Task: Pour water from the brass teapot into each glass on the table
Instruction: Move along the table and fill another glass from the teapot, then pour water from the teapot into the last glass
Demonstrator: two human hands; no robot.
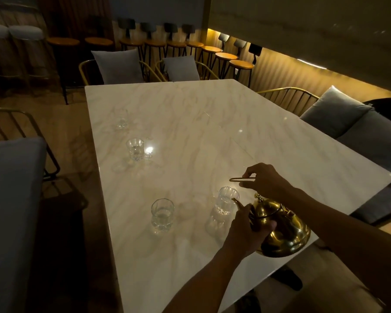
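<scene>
A brass teapot [282, 231] hangs tilted over the near right part of the white marble table [190, 123]. My right hand [266, 179] grips its raised wire handle from above. My left hand [246, 229] is wrapped around the pot's body near the base of the spout. The spout tip sits at the rim of the nearest glass [226, 199]. A second glass [162, 214] stands to its left. A third glass [135, 148] is farther back on the left, and a fourth glass [121, 118] stands beyond it. All of them look to hold some water.
Gold wire chairs with grey cushions [119, 65] ring the table. A grey cushioned seat [348, 123] is at the right and another [11, 199] at the left. A row of wooden bar stools [224, 56] lines the back wall. The room is dim.
</scene>
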